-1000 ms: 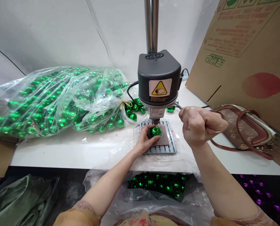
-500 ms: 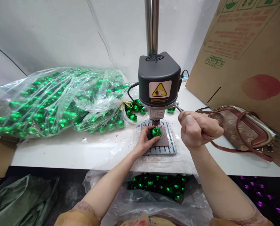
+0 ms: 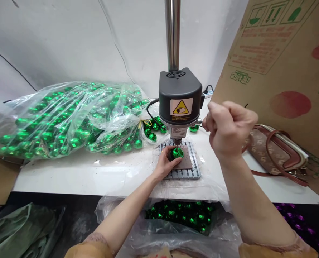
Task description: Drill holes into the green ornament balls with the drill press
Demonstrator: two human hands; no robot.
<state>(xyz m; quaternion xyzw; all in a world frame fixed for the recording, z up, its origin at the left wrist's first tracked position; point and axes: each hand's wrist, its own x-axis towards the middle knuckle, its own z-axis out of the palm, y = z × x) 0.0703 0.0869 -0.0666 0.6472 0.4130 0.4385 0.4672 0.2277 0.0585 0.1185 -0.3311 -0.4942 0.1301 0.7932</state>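
My left hand [image 3: 167, 160] grips a shiny green faceted ball [image 3: 178, 153] between thumb and fingers. The ball sits on a brown square pad [image 3: 187, 163], on the slotted metal base plate [image 3: 195, 172] of a small drill press [image 3: 180, 93]. Directly above the ball is the drill's chuck [image 3: 177, 141], with the bit reaching its top. To the right of the press, my right hand [image 3: 229, 127] is closed in a fist round the drill press lever [image 3: 200, 122]. Most of the lever is hidden by the fingers.
A clear plastic bag of green balls [image 3: 68, 118] fills the table's left side, with several loose balls [image 3: 151, 137] by its tied neck. At the right stand a handbag [image 3: 276, 150] and a cardboard box [image 3: 266, 71]. An open bag of green balls [image 3: 180, 215] hangs below the table's front edge.
My right hand has risen slightly with the lever, now seen turned more upright. The ball stays in my left hand under the drill. The whole view has shifted a little.
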